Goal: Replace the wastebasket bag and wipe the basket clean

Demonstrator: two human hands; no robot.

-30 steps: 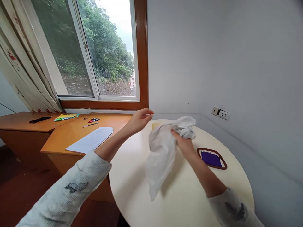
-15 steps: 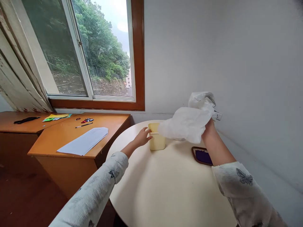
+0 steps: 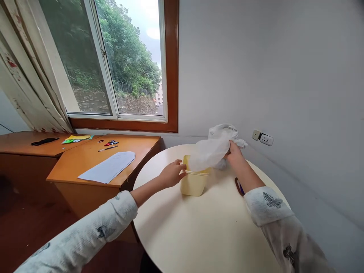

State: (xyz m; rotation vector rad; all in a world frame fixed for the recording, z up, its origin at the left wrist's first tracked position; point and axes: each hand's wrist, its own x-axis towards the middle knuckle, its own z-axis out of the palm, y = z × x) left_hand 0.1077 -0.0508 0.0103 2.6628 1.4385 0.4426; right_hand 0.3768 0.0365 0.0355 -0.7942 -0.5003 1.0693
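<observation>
A pale yellow plastic bin (image 3: 193, 184) stands on the round cream table (image 3: 204, 235), its opening facing up. My left hand (image 3: 172, 173) grips the bin's left rim, thumb outside and fingertips curled over the edge. A thin white plastic bag (image 3: 212, 149) is bunched up above the bin's right side. My right hand (image 3: 234, 151) is closed on the right end of the bag. The bag's left end hangs down over the bin's mouth and hides part of the inside; how deep it reaches is hard to see.
A brown-edged, dark purple item (image 3: 239, 187) lies partly behind my right forearm. On the wooden desk (image 3: 85, 189) at left are white paper sheets (image 3: 109, 167), a pen (image 3: 107, 148), small coloured items (image 3: 110, 143) and coloured papers (image 3: 75, 139). Wall sockets (image 3: 266, 139) are at right.
My right hand has brought the bag down and left, to the bin's mouth. The bin has come nearer to me, with my left hand at its rim.
</observation>
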